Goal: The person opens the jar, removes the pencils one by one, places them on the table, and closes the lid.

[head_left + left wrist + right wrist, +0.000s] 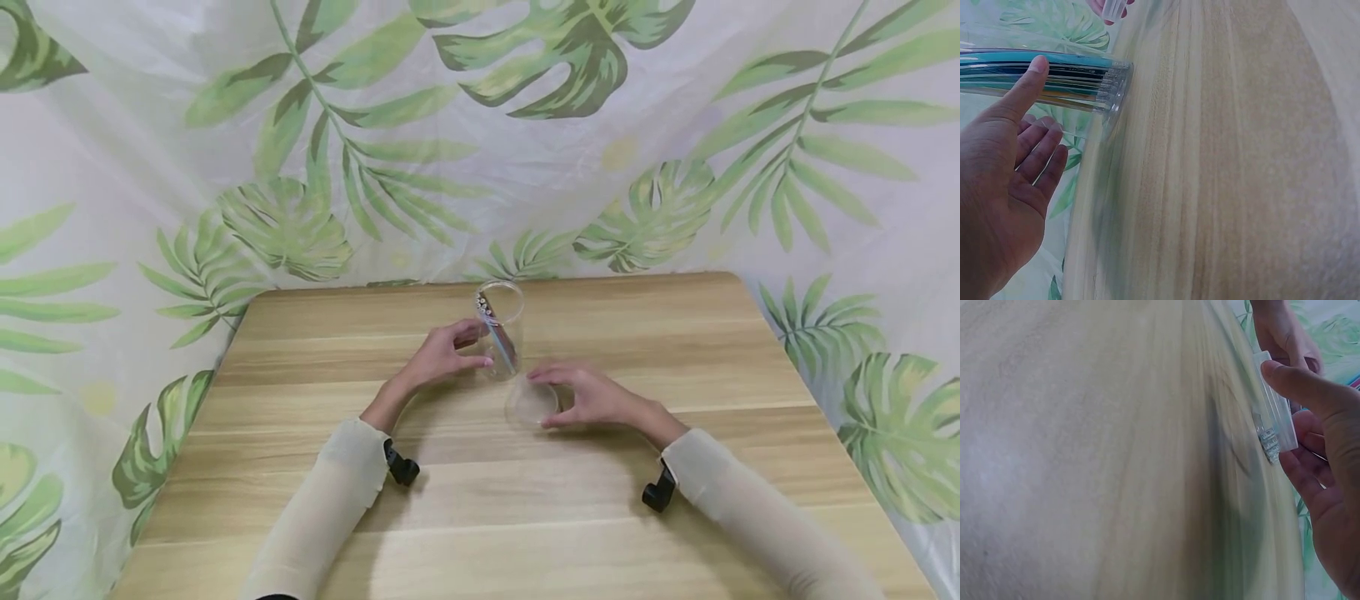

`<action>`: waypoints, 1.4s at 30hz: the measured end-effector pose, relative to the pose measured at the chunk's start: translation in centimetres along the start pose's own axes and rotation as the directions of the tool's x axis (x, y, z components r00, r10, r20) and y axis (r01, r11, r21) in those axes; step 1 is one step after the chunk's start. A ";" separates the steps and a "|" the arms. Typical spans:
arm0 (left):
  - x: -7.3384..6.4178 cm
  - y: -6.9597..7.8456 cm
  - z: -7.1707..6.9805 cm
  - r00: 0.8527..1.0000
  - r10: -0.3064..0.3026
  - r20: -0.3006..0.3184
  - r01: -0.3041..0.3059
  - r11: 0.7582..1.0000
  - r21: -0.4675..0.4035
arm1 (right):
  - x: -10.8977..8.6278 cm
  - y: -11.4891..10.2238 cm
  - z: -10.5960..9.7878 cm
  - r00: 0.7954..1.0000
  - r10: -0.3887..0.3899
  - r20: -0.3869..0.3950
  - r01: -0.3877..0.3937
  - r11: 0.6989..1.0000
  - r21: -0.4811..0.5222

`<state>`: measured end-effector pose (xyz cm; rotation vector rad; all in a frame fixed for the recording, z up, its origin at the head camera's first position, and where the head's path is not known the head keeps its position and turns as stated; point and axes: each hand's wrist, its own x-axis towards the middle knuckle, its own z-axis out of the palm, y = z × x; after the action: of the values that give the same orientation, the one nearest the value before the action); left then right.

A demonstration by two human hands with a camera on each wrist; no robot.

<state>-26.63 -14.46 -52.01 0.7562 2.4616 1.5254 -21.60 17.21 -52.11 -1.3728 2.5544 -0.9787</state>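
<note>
My left hand holds a tall clear plastic jar by its side, its thumb at the front and its fingers curved behind. Slim coloured sticks, pen-like in shape, lean inside the jar; the left wrist view shows several of these sticks, teal, dark and orange. Its round mouth is uncovered. Close to the jar's base on the right, my right hand pinches a round translucent lid between thumb and fingers. In the right wrist view the lid appears edge-on, tilted, low over the table.
A wood-grain table lies under both hands, its back edge just beyond the jar. Behind it hangs a pale leaf-print cloth. A small black camera sits at the left wrist, and another black camera at the right.
</note>
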 end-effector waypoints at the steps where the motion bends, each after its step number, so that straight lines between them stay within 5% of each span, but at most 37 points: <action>1: 0.0 -0.1 0.1 1.000 0.002 0.001 -0.002 1.000 0.000 | -0.1 0.0 0.1 1.000 0.006 0.005 -0.006 1.000 0.004; 24: -0.2 -0.3 0.3 1.000 0.006 -0.005 -0.006 1.000 -0.007 | -0.6 -0.3 1.8 0.998 0.054 0.023 -0.053 0.998 -0.025; 42: 0.0 -0.2 0.1 1.000 0.004 -0.001 -0.004 1.000 0.000 | -0.5 -0.6 0.5 0.994 0.104 0.026 -0.103 0.994 -0.037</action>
<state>-26.63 -14.46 -52.20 0.7613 2.4620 1.5281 -20.62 17.09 -52.29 -1.2382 2.6050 -0.8953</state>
